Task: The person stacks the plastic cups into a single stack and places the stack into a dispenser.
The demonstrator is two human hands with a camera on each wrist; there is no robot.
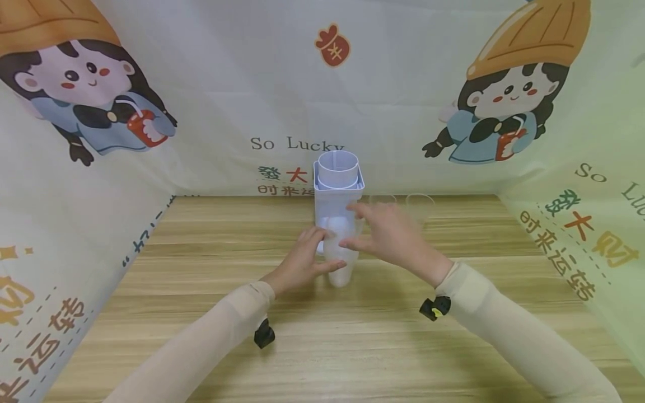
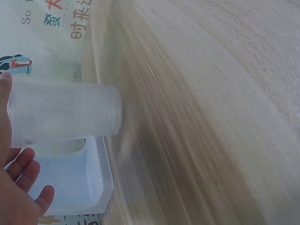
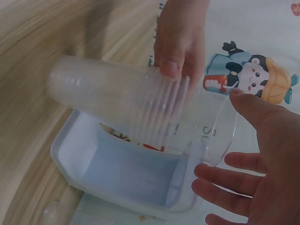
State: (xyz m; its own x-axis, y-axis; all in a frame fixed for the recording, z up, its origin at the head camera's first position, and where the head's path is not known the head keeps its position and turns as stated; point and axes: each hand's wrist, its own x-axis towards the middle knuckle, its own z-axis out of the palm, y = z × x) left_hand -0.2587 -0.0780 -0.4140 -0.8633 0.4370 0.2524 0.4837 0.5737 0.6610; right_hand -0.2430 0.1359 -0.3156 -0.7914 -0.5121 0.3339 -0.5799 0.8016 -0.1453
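Left hand [image 1: 304,256] round cup stack [image 3: 108,96], right hand [image 1: 395,234] wide, clear cup [image 3: 218,124] plainest from right wrist

Forearms [image 1: 194,341] angled inward, left grip [image 1: 307,254] curled and holding, right grip [image 1: 390,232] loose, fingers [image 3: 229,179] spread

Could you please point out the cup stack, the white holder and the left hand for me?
Cup stack [image 3: 101,91]: right wrist view, on its side wall.
White holder [image 1: 327,205]: head view, on its front wall.
Left hand [image 1: 302,257]: head view, on its middle.
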